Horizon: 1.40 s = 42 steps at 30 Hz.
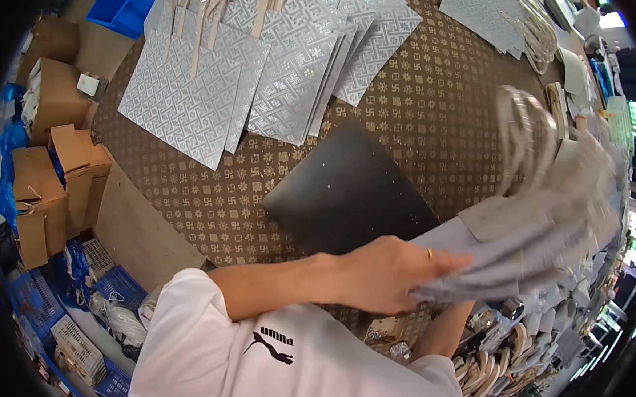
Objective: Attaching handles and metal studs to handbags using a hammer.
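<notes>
Fingers (pixel 449 261) of the left hand (pixel 381 273) are closed on the left end of a motion-blurred bundle of flat, pale grey pieces with looped cords (pixel 531 229); the right hand is hidden below it, so its grip cannot be told. Beneath spreads a brown desk with pale gold motifs (pixel 466 124), bearing fanned, silver-patterned rectangular sheets with pale straps (pixel 181 98), then a smooth black rectangular mat (pixel 346 189) near the bundle's left end. One left finger wears a thin gold ring (pixel 430 253)

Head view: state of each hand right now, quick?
Left hand: on the blurred pale grey bundle; can't tell whether its grip is closed.
Right hand: hidden by the bundle, only its forearm shows; can't tell.
</notes>
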Each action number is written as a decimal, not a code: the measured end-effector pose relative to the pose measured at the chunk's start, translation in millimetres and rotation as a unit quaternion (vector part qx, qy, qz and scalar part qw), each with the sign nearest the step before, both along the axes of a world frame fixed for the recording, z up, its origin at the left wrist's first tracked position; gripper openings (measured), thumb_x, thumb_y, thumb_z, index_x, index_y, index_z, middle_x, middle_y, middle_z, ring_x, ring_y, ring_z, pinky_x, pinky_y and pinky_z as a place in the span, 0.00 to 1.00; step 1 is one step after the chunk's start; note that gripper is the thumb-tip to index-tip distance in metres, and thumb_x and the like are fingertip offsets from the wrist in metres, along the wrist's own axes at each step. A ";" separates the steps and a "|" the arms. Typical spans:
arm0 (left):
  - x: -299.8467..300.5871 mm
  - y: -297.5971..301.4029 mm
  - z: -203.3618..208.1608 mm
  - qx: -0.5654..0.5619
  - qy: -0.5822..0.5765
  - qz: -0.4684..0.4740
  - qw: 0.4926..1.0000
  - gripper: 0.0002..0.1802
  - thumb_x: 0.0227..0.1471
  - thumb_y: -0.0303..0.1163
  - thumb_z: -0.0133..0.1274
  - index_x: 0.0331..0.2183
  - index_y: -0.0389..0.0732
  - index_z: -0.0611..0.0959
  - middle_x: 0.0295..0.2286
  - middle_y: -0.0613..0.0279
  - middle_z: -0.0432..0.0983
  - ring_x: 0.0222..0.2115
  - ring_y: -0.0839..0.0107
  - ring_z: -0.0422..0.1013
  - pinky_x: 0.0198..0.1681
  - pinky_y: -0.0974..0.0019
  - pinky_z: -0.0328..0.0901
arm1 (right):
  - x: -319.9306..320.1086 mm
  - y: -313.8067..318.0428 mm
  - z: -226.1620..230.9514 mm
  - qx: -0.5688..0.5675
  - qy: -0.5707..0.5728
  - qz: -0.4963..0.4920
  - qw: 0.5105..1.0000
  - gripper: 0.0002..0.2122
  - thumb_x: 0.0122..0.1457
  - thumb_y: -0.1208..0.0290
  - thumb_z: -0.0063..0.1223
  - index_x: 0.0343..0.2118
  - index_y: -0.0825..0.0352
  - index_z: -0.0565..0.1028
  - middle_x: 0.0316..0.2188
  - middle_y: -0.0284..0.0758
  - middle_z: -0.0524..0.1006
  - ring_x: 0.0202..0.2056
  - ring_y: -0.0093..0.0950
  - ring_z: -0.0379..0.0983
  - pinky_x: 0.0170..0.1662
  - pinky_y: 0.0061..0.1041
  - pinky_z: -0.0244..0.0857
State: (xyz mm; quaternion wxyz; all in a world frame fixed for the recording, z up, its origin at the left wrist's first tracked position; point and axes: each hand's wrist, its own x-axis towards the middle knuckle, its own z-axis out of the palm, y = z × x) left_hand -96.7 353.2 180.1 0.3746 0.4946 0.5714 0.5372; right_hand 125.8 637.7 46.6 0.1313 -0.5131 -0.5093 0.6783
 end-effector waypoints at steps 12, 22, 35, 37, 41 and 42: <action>-66.2 -282.6 118.0 -0.080 0.091 0.245 0.962 0.43 0.35 0.33 0.74 0.55 0.38 0.76 0.47 0.57 0.78 0.42 0.69 0.75 0.44 0.64 0.70 | -33.8 -175.0 98.6 0.008 0.216 0.011 0.976 0.22 0.59 0.70 0.59 0.55 0.69 0.68 0.48 0.35 0.73 0.47 0.31 0.71 0.53 0.34 0.69; -268.1 -532.7 -153.3 -0.351 0.167 0.464 0.796 0.69 0.25 0.43 0.79 0.64 0.33 0.56 0.58 0.46 0.63 0.60 0.54 0.60 0.63 0.57 0.55 | -294.5 -438.9 -45.4 0.247 0.093 0.124 0.957 0.33 0.50 0.68 0.72 0.53 0.76 0.65 0.48 0.42 0.72 0.49 0.34 0.69 0.55 0.31 0.61; -277.0 -411.5 -109.5 -0.125 0.581 0.152 0.790 0.54 0.40 0.35 0.68 0.65 0.37 0.60 0.64 0.44 0.53 0.63 0.44 0.53 0.65 0.53 0.52 | -201.1 -405.9 15.5 0.429 -0.050 0.120 0.894 0.26 0.52 0.64 0.68 0.51 0.68 0.71 0.50 0.48 0.70 0.52 0.43 0.69 0.55 0.36 0.65; -257.7 -385.7 -110.7 -0.200 0.497 0.082 0.841 0.48 0.43 0.27 0.65 0.65 0.40 0.62 0.63 0.46 0.56 0.62 0.43 0.56 0.64 0.54 0.54 | -128.3 -373.5 31.7 0.516 -0.101 0.074 0.847 0.21 0.51 0.67 0.68 0.47 0.66 0.75 0.47 0.43 0.73 0.50 0.40 0.71 0.53 0.35 0.67; -291.0 -411.9 -146.3 -0.221 0.506 0.111 0.827 0.44 0.43 0.22 0.62 0.62 0.39 0.66 0.61 0.45 0.58 0.61 0.47 0.57 0.63 0.57 0.54 | 82.1 -288.9 37.8 0.530 -0.292 -0.146 0.783 0.12 0.54 0.71 0.64 0.41 0.67 0.79 0.38 0.38 0.77 0.37 0.29 0.76 0.43 0.29 0.71; -308.0 -422.8 -152.9 -0.212 0.500 0.106 0.833 0.42 0.44 0.21 0.62 0.62 0.38 0.67 0.61 0.45 0.59 0.60 0.48 0.57 0.63 0.58 0.53 | 144.1 -258.2 25.0 0.492 -0.300 -0.162 0.801 0.10 0.57 0.69 0.61 0.40 0.68 0.80 0.34 0.38 0.78 0.35 0.26 0.76 0.40 0.29 0.71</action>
